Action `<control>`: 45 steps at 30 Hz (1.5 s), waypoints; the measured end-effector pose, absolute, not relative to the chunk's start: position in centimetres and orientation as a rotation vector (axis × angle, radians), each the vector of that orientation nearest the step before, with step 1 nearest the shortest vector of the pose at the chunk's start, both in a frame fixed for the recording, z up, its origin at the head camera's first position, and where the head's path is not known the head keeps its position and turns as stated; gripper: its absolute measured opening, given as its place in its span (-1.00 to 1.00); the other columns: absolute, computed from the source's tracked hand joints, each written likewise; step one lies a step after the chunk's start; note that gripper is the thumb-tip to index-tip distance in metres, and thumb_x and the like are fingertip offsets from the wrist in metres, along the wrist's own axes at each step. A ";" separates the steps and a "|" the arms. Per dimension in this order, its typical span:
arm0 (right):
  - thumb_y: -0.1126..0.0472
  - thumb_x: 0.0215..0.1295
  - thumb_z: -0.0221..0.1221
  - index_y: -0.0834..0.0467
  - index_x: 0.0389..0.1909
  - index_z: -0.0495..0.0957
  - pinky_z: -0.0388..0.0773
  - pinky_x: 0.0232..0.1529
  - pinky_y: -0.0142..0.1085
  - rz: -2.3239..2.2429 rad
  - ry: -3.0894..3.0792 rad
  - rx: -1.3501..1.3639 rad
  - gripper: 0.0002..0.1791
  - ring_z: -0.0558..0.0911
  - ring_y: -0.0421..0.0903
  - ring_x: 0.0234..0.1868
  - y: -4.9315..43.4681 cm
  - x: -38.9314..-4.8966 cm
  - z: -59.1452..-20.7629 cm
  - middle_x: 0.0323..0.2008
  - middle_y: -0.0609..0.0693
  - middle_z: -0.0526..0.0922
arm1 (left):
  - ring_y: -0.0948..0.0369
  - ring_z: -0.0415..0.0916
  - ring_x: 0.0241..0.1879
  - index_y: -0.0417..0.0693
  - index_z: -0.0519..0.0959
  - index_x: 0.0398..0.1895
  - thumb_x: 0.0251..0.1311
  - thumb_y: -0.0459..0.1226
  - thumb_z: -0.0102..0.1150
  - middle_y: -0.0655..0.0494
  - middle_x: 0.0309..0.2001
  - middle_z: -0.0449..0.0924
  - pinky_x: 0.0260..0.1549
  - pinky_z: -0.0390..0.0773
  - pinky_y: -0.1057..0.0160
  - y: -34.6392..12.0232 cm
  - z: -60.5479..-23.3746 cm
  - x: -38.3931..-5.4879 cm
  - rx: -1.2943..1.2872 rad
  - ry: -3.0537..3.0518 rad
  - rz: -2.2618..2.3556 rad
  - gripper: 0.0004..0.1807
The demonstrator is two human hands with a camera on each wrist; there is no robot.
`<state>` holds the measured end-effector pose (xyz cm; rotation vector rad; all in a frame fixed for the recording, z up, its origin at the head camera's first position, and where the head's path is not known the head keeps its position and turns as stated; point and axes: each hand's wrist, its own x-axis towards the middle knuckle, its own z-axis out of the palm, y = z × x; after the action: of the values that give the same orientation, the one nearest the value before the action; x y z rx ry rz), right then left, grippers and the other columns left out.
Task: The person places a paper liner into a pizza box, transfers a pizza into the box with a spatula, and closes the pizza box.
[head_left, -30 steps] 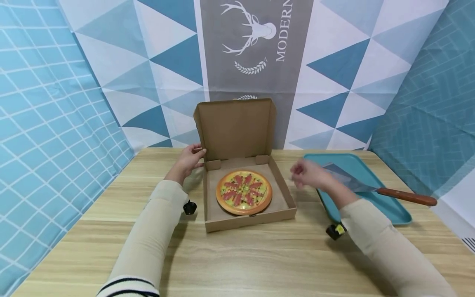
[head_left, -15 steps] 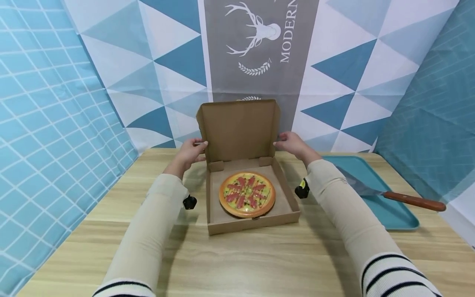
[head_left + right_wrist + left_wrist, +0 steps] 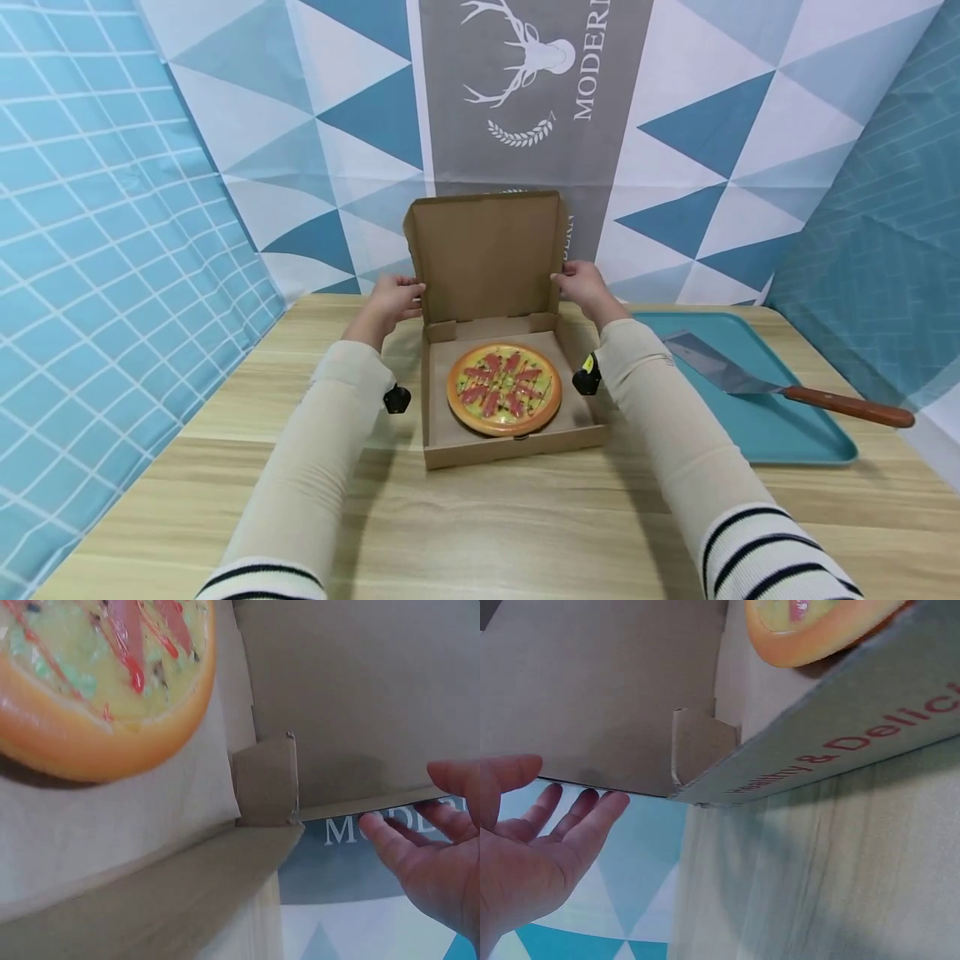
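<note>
A brown cardboard pizza box (image 3: 517,448) stands on the table with its lid (image 3: 487,258) raised. Inside lies a round pizza (image 3: 504,390) with an orange crust and pinkish-red strips on yellow. My left hand (image 3: 393,302) pinches the lid's left side edge, thumb at the inner face and fingers behind, as the left wrist view shows with the hand (image 3: 547,847) beside the lid. On the opposite side edge my right hand (image 3: 585,285) does the same; the right wrist view has that hand (image 3: 435,847) with fingertips under the edge. Red lettering (image 3: 885,729) runs along the box's outer left wall.
To the right a teal tray (image 3: 795,437) lies on the wooden table (image 3: 517,533). A pizza server (image 3: 727,371) with a wooden handle (image 3: 847,406) rests across it, the handle jutting past the tray's right edge. Patterned cloth (image 3: 360,92) hangs behind and beside the table.
My right hand has come from beside the tray up and left to the lid's right edge and now grips it. The left hand stays at the left edge. The view has shifted slightly.
</note>
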<state>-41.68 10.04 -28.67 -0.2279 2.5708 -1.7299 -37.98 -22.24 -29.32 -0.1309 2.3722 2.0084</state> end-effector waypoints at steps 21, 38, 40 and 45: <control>0.28 0.51 -0.13 0.28 -0.20 0.34 0.45 -0.28 -0.18 -1.498 2.967 -0.242 -0.86 0.44 0.06 -0.21 9.7 -41.7 -28.2 -0.22 0.19 0.42 | -0.02 0.50 -0.29 -0.24 0.35 -0.40 0.34 -0.40 -0.15 -0.14 -0.29 0.37 -0.26 0.67 0.07 -20.9 -27.7 -37.5 -0.055 2.976 1.564 -0.85; 0.27 0.48 -0.12 0.28 -0.20 0.35 0.44 -0.27 -0.15 -1.404 3.113 -0.177 -0.86 0.44 0.07 -0.25 9.9 -40.9 -27.1 -0.28 0.17 0.43 | 0.11 0.56 -0.52 -0.24 0.42 -0.35 0.40 -0.31 -0.06 -0.12 -0.33 0.43 -0.33 0.66 0.13 -19.9 -26.3 -37.3 -0.042 3.077 1.469 -0.82; 0.27 0.46 -0.10 0.27 -0.25 0.34 0.42 -0.32 -0.17 -1.365 3.150 -0.182 -0.87 0.43 0.06 -0.30 9.8 -40.7 -27.3 -0.33 0.15 0.42 | 0.09 0.55 -0.50 -0.23 0.41 -0.33 0.39 -0.29 -0.04 -0.11 -0.33 0.42 -0.33 0.64 0.12 -19.8 -26.7 -37.1 -0.041 3.076 1.472 -0.83; 0.29 0.39 -0.06 0.26 -0.33 0.29 0.34 -0.38 -0.14 -1.325 3.232 -0.294 -0.89 0.39 0.07 -0.38 10.0 -39.6 -27.8 -0.41 0.15 0.38 | 0.05 0.53 -0.45 -0.22 0.37 -0.34 0.33 -0.30 -0.02 -0.13 -0.31 0.40 -0.39 0.62 0.14 -20.0 -27.5 -36.3 -0.021 3.063 1.531 -0.86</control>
<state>-39.59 10.04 -27.80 -0.2943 3.2316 -1.3252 -36.32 -20.02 -27.51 -0.0209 3.0628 1.5306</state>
